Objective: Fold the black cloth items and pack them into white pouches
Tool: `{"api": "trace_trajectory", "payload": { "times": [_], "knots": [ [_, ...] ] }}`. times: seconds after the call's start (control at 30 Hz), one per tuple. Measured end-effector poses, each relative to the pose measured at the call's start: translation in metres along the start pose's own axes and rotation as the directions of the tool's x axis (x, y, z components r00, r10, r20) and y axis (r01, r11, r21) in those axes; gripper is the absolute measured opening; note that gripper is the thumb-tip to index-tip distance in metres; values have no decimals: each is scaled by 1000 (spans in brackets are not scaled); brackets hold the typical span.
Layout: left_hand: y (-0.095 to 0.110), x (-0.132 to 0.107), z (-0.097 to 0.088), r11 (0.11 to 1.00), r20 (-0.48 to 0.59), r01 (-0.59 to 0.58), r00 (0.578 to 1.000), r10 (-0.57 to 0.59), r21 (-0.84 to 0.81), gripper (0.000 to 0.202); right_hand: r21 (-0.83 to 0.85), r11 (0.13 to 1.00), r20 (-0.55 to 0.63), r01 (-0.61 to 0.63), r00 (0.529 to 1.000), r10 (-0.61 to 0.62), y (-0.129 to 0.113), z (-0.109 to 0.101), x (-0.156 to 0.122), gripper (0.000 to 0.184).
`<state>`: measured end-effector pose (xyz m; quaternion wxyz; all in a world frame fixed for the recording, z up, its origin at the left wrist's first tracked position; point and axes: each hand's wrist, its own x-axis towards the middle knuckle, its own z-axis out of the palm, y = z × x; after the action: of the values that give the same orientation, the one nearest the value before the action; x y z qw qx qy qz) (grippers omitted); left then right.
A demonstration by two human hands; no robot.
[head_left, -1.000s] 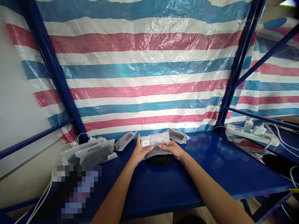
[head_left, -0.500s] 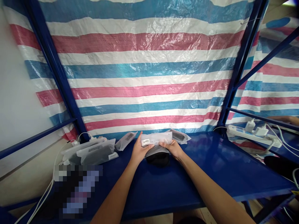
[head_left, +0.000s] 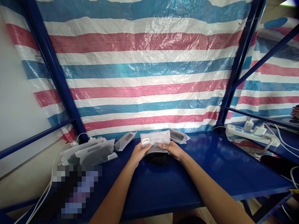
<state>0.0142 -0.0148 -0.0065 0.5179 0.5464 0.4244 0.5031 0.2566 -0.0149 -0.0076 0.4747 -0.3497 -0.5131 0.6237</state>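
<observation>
Both my hands grip one frosted plastic pouch (head_left: 155, 139) with a white barcode label, held upright just above the blue shelf (head_left: 210, 174). My left hand (head_left: 138, 153) pinches its left lower corner and my right hand (head_left: 173, 149) grips its right lower edge. A black object (head_left: 157, 159) sits at the pouch's lower end between my hands; whether it is inside the pouch or under it I cannot tell.
Several filled frosted pouches (head_left: 93, 153) lie stacked at the left, one more (head_left: 125, 140) behind my left hand and one (head_left: 178, 135) behind the right. A white power strip (head_left: 251, 133) with chargers and cables sits on the right shelf. A striped tarp (head_left: 144, 71) closes the back.
The pouch has tilted slightly more upright and my left thumb has slid lower on it; the hands stay in the same place.
</observation>
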Motion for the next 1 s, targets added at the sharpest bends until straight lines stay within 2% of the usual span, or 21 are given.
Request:
{"api": "trace_trajectory", "payload": {
  "times": [0.33, 0.53, 0.73, 0.8, 0.9, 1.0],
  "knots": [
    [-4, 3, 2, 993, -22, -78, 997, 80, 87, 62, -12, 993, -33, 115, 993, -115, 10, -4, 6, 60],
    [-2, 3, 3, 996, -29, -75, 997, 76, 37, 68, -28, 987, -95, 161, 982, -163, 9, 0, 8, 60],
    [2, -2, 3, 984, 20, 157, 988, -156, -83, 76, -14, 992, -173, 124, 977, -125, 4, -1, 7, 58],
    [2, -2, 2, 990, 33, 126, 992, -124, -67, 74, 16, 998, -167, 67, 984, -63, 2, -3, 6, 53],
    [1, 0, -1, 998, -9, 28, 1000, -29, -48, 70, 27, 998, -70, -59, 996, 61, 1, -8, 3, 46],
    [-1, 3, -4, 1000, -38, 0, 999, 0, -12, 69, 10, 996, -16, -86, 996, 86, 0, -9, 1, 45]
  ]
}}
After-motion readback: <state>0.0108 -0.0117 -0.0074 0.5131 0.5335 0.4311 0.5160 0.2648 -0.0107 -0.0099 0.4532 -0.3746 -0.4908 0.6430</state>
